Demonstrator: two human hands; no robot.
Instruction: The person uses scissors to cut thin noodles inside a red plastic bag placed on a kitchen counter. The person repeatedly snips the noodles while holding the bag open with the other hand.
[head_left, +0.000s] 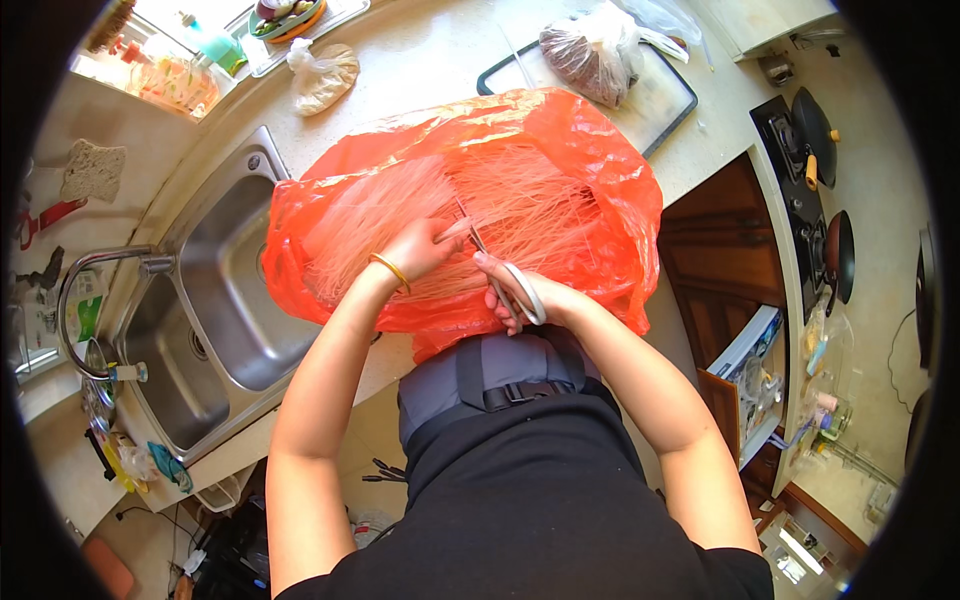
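Note:
A large red plastic bag (592, 124) lies spread open on the counter before me. Inside it is a wide heap of thin, pale dried noodle strands (375, 202), possibly rice vermicelli, tinted by the red plastic. My left hand (424, 247), with a yellow bangle at the wrist, pinches a small bundle of the strands. In my right hand (517, 289) is a pair of scissors (534, 296) with pale handles. Their blades point away from me, right beside my left fingertips and against the held strands. How far the blades are apart cannot be made out.
Left of the bag is a double steel sink (232, 277) with a curved faucet (71, 300). Behind the bag sit a tied bag of tan contents (322, 79) and a cutting board (660, 94) bearing a dark-filled plastic bag (589, 56). At right, a drawer (750, 375) stands open below the stove (802, 217).

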